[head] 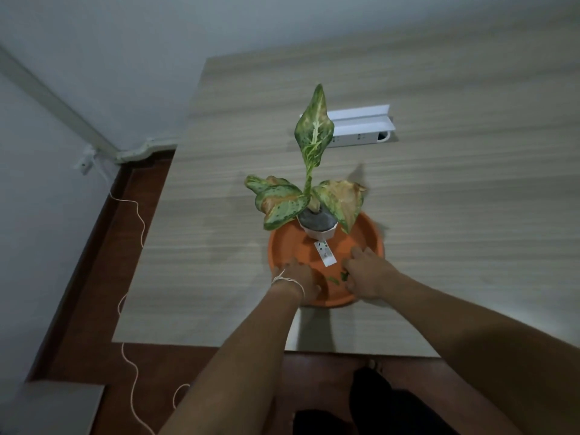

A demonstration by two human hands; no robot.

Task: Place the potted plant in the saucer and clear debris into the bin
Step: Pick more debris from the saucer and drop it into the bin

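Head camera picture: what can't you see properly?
- Bin: none shows anywhere in this view.
- White tag in the saucer: print too small.
- Left hand fingertips: hidden under the hand.
- Green bits: partly hidden behind right hand.

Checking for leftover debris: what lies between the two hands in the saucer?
In the head view, green leaf scraps lie on the saucer floor between left hand and right hand.

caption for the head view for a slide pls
Potted plant stands in the orange saucer while both hands, left and right, reach for leaf debris.
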